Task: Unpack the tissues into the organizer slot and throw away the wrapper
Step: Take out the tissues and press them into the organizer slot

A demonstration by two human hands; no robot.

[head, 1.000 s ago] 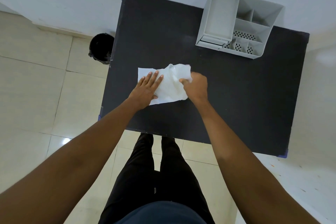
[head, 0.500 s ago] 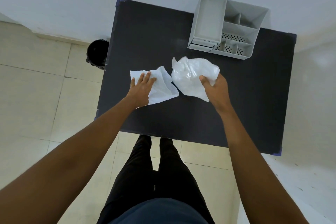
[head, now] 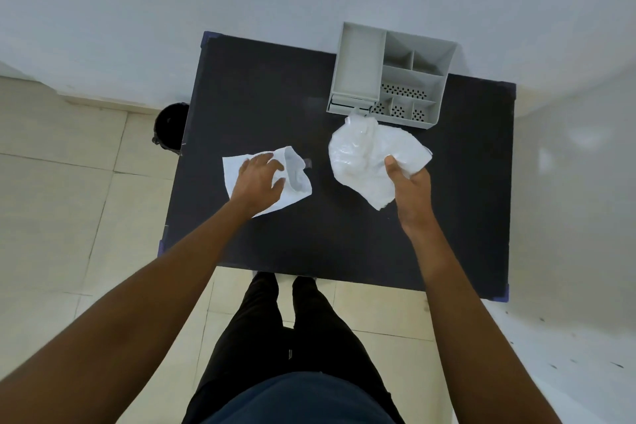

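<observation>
A flat white wrapper [head: 296,184] lies on the left half of the black table [head: 344,237], its open end facing right. My left hand [head: 256,182] rests on it with bent fingers gripping it. My right hand [head: 411,189] holds a crumpled white bundle of tissues [head: 361,162], partly glossy, lifted just in front of the grey organizer [head: 359,58]. The organizer stands at the table's far edge; its long left slot holds nothing, and so do the smaller compartments I can see.
A black waste bin [head: 170,126] stands on the tiled floor at the table's far left corner. A white wall runs behind the table. My legs are at the near edge.
My right hand has pulled the tissue bundle out of the wrapper and carried it right, toward the organizer. My left hand stayed on the wrapper and curled its fingers.
</observation>
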